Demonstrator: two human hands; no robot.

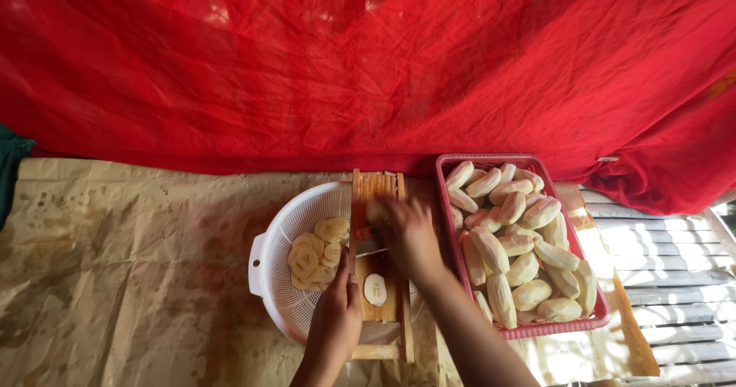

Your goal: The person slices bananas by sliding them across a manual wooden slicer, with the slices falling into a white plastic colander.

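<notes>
A wooden slicer board lies across a white plastic colander. My left hand grips the board's near left edge. My right hand presses a peeled banana piece onto the board near its blade; the hand is blurred. One round slice rests on the board below the blade. Several pale yellow slices lie inside the colander on its left side.
A red plastic basket to the right holds several whole peeled bananas. Brown stained paper covers the table. A red cloth hangs behind. White slats show at the far right.
</notes>
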